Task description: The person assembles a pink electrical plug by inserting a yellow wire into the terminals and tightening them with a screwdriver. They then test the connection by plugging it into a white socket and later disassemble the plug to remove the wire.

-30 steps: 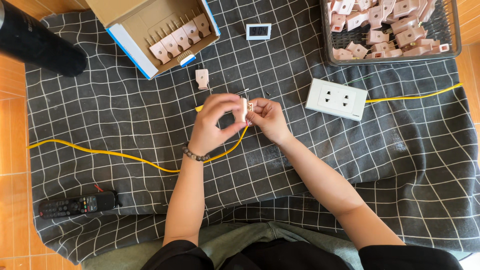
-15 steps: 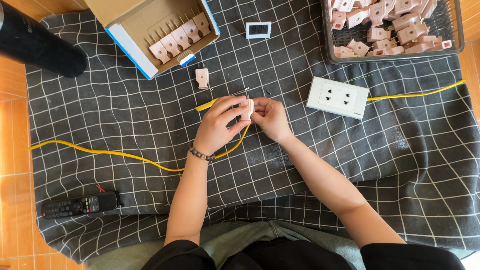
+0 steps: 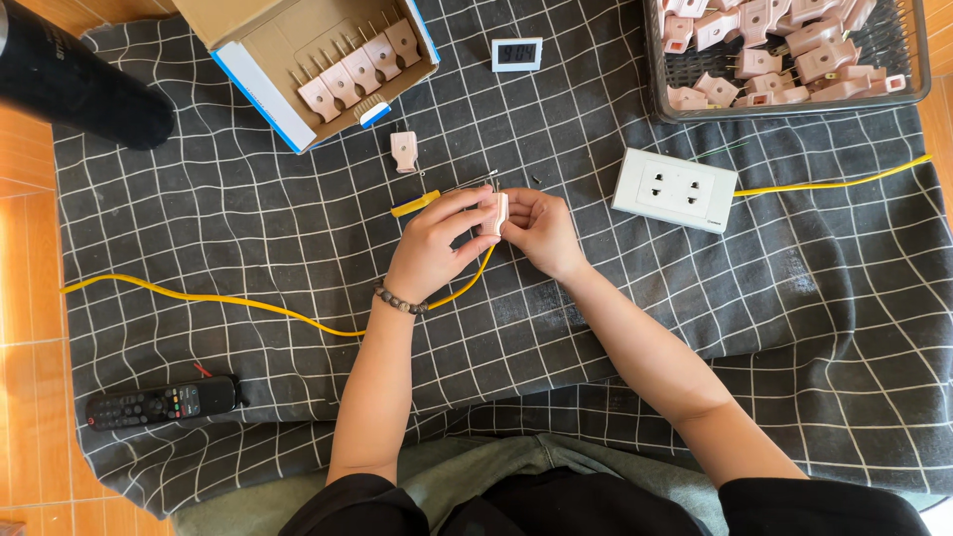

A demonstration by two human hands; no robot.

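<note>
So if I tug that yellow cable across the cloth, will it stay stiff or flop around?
Probably floppy: the yellow cable lies in loose curves over the checked cloth. It looks thin, so likely light. Pulling it may drag the white socket block, since the cable seems to run into that.

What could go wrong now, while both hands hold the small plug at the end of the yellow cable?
1. The left hand and right hand pinch the small pink plug only at the fingertips, so it may slip out.
2. The yellow cable runs loose across the checked cloth; a forearm could snag it and pull the plug away.
3. The screwdriver lies just behind the left hand and might be knocked aside.
</note>
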